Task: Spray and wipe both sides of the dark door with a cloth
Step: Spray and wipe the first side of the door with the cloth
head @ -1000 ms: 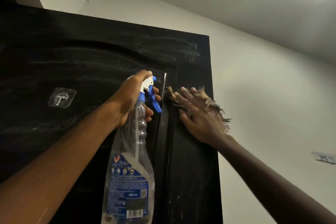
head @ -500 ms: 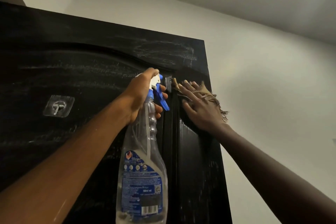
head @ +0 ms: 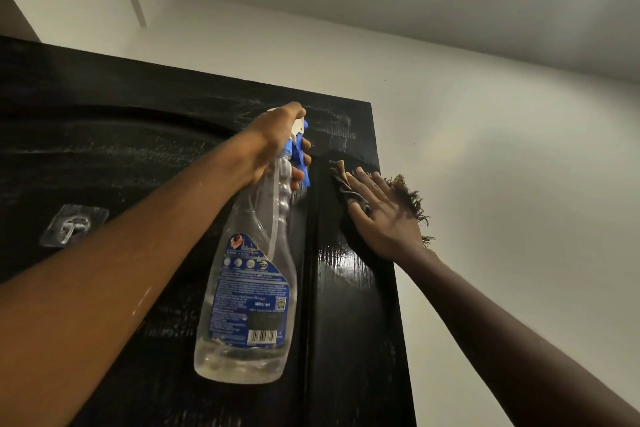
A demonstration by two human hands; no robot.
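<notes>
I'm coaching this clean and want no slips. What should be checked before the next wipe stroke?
1. Left hand grips the clear plastic spray bottle with blue trigger: ok.
2. Right hand presses flat on the frayed brown cloth: ok.
3. Cloth lies against the dark wooden door: ok.
4. Liquid in the bottle: ok, some at the bottom.
5. Pale streaks near the door's top edge wiped away: not ok.
6. Door's other side clean: cannot tell, hidden.

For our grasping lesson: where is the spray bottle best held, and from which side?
I'd take the spray bottle at its slim neck, from the side opposite the trigger, as the left hand does: fingers wrap the neck and curl onto the trigger.
</notes>
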